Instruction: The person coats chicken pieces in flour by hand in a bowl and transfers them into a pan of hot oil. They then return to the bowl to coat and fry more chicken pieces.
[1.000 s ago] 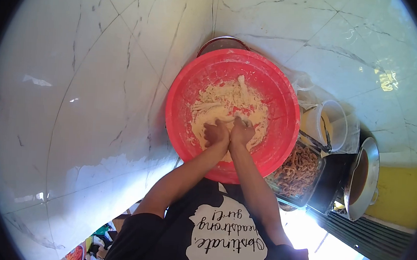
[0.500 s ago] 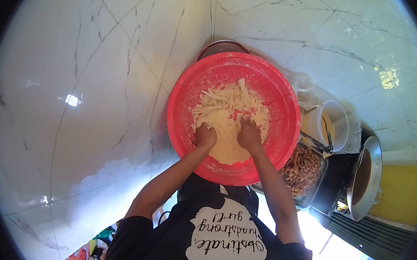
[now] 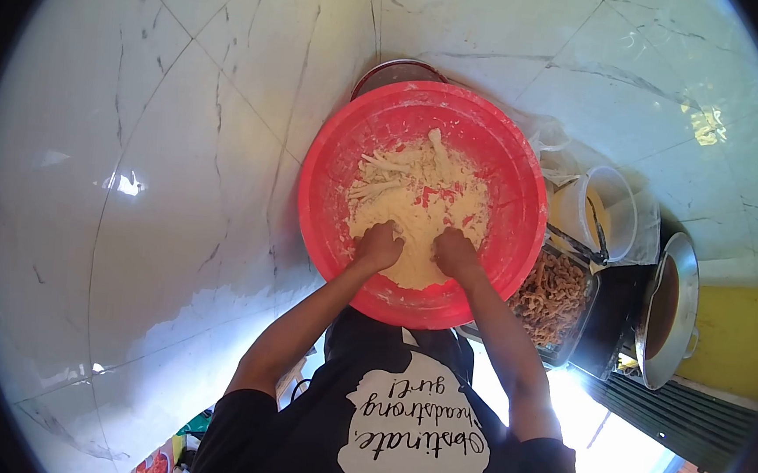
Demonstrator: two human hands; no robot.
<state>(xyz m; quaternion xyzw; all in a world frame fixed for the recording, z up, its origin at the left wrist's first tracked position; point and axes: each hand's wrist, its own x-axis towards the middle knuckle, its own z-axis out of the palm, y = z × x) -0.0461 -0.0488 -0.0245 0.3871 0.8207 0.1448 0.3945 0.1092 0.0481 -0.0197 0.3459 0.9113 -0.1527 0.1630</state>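
A wide red basin (image 3: 521, 172) holds a spread of pale, flour-like powder (image 3: 412, 261). At its far side lie several powder-coated strips (image 3: 378, 188), and one longer piece (image 3: 438, 153) points away from me. My left hand (image 3: 379, 245) is in the powder left of the middle, its fingers curled in. Level with it on the right, my right hand (image 3: 454, 252) is also curled, knuckles up, in the powder. Whatever lies inside either hand is hidden. Both hands are apart from the coated strips.
Right of the basin stands a tray of brown cooked strips (image 3: 552, 297). Beyond it are a clear plastic tub (image 3: 618, 214) with tongs (image 3: 585, 246) across it, and a wide metal pan (image 3: 682, 302) with brown liquid. Tiled walls (image 3: 201, 136) rise left and behind.
My right hand has drawn slightly toward me, its fingers now curled instead of reaching forward. My left hand has shifted a little. The coated strips stay in place in the basin.
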